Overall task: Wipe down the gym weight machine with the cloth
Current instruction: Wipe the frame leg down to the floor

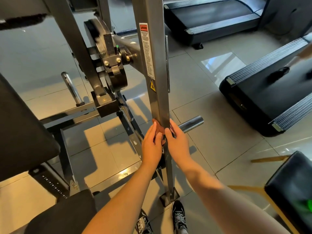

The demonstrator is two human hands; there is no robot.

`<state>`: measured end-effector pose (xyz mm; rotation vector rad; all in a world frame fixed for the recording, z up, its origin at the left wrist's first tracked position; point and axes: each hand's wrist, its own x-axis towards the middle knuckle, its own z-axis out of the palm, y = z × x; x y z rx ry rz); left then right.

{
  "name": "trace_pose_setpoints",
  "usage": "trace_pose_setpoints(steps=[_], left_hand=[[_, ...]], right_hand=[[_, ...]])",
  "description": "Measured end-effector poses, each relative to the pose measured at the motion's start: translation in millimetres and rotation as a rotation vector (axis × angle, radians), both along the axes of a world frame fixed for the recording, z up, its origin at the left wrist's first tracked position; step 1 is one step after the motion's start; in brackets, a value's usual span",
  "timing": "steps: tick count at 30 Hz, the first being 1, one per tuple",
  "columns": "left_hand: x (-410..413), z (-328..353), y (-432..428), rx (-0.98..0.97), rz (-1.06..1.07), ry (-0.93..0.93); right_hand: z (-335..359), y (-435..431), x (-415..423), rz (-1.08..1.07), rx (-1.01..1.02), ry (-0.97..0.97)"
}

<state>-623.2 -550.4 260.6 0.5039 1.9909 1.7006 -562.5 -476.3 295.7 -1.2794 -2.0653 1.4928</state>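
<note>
A grey steel upright post (pixel 154 68) of the weight machine runs down the middle of the view, with a warning label on it. A small reddish-brown cloth (pixel 158 127) is wrapped round the post low down. My left hand (pixel 152 146) holds the cloth's left side against the post. My right hand (pixel 177 142) grips the cloth's right side from the other side of the post. Most of the cloth is hidden behind my fingers.
Black seat pads (pixel 25 132) sit at the left. A pivot hub with bolts (pixel 111 65) and two chrome weight pegs (pixel 71 88) (pixel 191 123) stick out near the post. Two treadmills (pixel 270 92) lie to the right, and a black stool (pixel 293 186) is at lower right. My shoes (pixel 179 217) stand by the post's foot.
</note>
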Motion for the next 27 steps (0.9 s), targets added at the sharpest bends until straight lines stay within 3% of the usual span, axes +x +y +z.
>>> trace_pose_setpoints(steps=[8, 15, 27], left_hand=[[23, -16, -24, -0.161, -0.104, -0.001], [-4, 20, 12, -0.077, 0.074, 0.045], [11, 31, 14, -0.038, 0.183, -0.029]], right_hand=[[10, -7, 5, 0.006, -0.053, -0.013], [13, 9, 3, 0.066, -0.002, 0.062], [21, 35, 15, 0.218, -0.136, 0.055]])
